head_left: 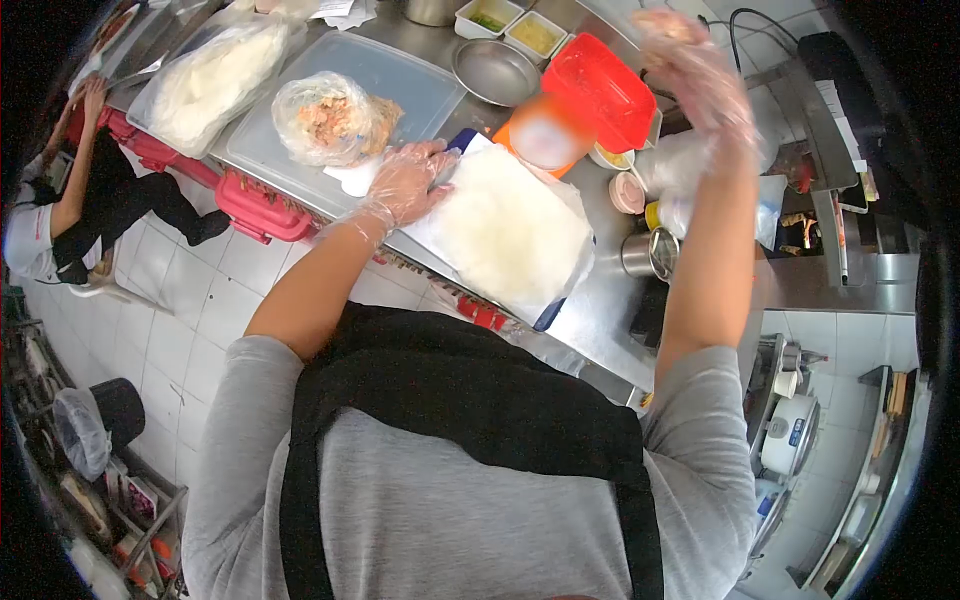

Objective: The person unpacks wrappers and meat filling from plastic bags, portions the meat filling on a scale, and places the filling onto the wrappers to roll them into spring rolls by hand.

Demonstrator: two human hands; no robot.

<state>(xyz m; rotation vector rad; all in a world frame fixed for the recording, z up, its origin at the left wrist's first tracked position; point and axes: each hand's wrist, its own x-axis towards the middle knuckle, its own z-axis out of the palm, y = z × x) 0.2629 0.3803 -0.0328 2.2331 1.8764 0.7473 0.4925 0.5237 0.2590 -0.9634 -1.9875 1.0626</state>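
Note:
My left hand point(405, 185), in a clear plastic glove, lies with its fingers apart at the left edge of a flat white layer point(515, 225). That layer rests on a blue-edged board, and I cannot tell its material for sure. Just beyond this hand sits a clear plastic bag point(325, 118) with a crumbly orange-pink mix inside. Raised at the upper right is my right hand point(690, 70), also gloved, above and beside a red plastic tub point(600, 90). Its fingers are smeared by motion. An orange container point(545, 135) with a blurred whitish top stands between the tub and the white layer.
A metal bowl point(495, 72) and white tubs point(535, 35) of food line the back. A large bag of white food point(210, 85) lies left of a translucent lid point(350, 75). Metal cups point(650, 253) stand at right. Another person point(80, 200) sits at far left.

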